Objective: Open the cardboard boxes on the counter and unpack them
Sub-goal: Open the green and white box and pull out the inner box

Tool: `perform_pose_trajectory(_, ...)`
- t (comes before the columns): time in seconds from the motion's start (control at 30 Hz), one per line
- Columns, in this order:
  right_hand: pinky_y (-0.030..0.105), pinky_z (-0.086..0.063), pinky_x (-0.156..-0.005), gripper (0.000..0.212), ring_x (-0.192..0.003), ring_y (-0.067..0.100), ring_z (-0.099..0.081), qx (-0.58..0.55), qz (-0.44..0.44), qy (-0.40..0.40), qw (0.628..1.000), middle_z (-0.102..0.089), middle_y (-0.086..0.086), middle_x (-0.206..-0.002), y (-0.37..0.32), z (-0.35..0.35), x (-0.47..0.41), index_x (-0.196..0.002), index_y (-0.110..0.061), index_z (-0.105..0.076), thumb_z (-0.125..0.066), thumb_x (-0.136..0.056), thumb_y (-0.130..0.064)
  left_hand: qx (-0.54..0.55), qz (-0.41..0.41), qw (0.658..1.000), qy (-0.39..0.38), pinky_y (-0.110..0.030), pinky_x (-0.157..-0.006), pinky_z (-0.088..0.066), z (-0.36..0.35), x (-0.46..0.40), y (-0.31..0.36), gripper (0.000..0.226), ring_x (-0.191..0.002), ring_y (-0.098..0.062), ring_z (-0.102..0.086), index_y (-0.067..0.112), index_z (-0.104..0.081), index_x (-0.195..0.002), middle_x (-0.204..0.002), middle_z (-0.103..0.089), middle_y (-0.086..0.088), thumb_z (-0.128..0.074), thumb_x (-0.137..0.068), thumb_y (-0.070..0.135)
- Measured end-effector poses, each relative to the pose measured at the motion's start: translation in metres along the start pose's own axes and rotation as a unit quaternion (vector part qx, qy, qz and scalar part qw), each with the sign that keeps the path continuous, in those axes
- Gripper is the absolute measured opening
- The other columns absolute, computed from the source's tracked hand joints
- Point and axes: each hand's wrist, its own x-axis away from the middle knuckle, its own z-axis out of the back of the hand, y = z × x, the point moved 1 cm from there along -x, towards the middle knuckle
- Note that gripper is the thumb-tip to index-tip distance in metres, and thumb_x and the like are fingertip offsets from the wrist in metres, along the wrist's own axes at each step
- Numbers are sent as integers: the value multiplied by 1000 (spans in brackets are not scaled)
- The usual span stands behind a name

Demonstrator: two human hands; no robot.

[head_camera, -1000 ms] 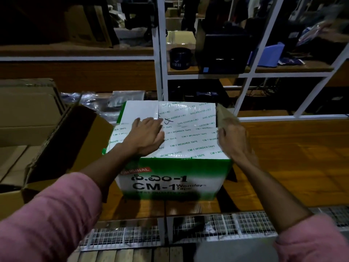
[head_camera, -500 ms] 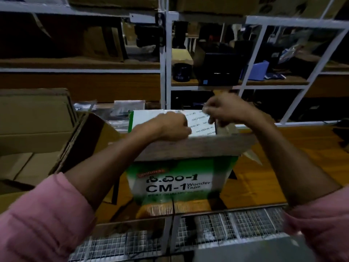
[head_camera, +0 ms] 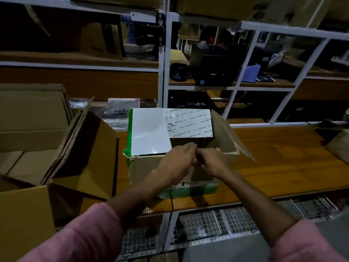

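Both hands, left (head_camera: 176, 161) and right (head_camera: 211, 160), are reaching into the green-and-white cardboard tape box (head_camera: 151, 167), flaps folded open; each grip's state is unclear. Unpacking is starting; lifting contents likely comes next.

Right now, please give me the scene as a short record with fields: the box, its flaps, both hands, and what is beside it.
box: green and white tape carton on the wooden counter
near flap: folded down toward the person
far flap: white flap, not yet lifted
right flap: brown flap standing outward
left hand: left hand at the box's opening, fingers curled; grip unclear
right hand: right hand touching the left, grip unclear
contents: dark, cannot tell
beside: open brown box at the left
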Motion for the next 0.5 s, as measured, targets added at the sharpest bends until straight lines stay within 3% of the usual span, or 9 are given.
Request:
perform_pose_trajectory(0.07,40,-37,-95,13,-108,28,-63,11,-12,8,1000,-71,3,-107,-2,-3,0,-108,-22,-62,-62,-95,-22,120,26,992,-22,-49,-100,-48,5,-7,9,46,-120,-32,-58,9,-45,-140,-141,-54,-13,-52,-94,10)
perform_pose_trajectory(0.13,40,-36,-94,8,-109,30,-62,17,-12,2,1000,-71,5,-108,0,-3,0,-101,-24,-60,-61,-94,-19,161,63,983,-57,-49,-99,-46,1,-18,10,33,-115,-33,-60,7,-52,-128,-128,-60,-15,-44,-98,18)
perform_pose_trajectory(0.23,39,-36,-88,15,-105,30,-63,-10,-8,6,1000,-71,4,-101,2,-1,2,-90,-29,-53,-60,-92,-16,66,108,988,-87,-58,-118,-21,-9,-28,0,43,-131,-31,-49,8,-53,-125,-134,-57,-14,-31,-105,39)
perform_pose_trajectory(0.3,36,-32,-83,11,-101,28,-63,-19,-1,14,1000,-71,1,-97,0,0,3,-92,-30,-55,-60,-94,-20,0,120,991,-58,-59,-123,1,-7,-28,-7,60,-150,-32,-24,8,-49,-138,-153,-43,-14,-22,-106,51)
perform_pose_trajectory(0.33,36,-32,-82,7,-97,25,-63,-26,4,17,1000,-70,-2,-94,0,0,4,-94,-30,-58,-61,-95,-23,-26,123,992,-30,-60,-123,3,-3,-28,-12,63,-153,-32,-15,9,-46,-142,-158,-37,-13,-22,-105,54)
perform_pose_trajectory(0.43,39,-40,-91,5,-85,19,-58,-48,4,5,999,-64,-7,-84,4,-1,8,-91,-29,-59,-59,-96,-30,-16,179,984,23,-66,-115,-23,17,-24,-39,59,-155,-30,0,13,-36,-150,-166,-20,-8,-39,-103,48)
perform_pose_trajectory(0.5,40,-40,-90,8,-92,22,-62,-32,-2,-1,999,-67,-5,-88,9,-2,9,-95,-25,-62,-57,-96,-32,-32,229,972,34,-68,-116,-23,27,-18,-68,58,-155,-34,1,13,-36,-149,-166,-20,-10,-45,-100,43)
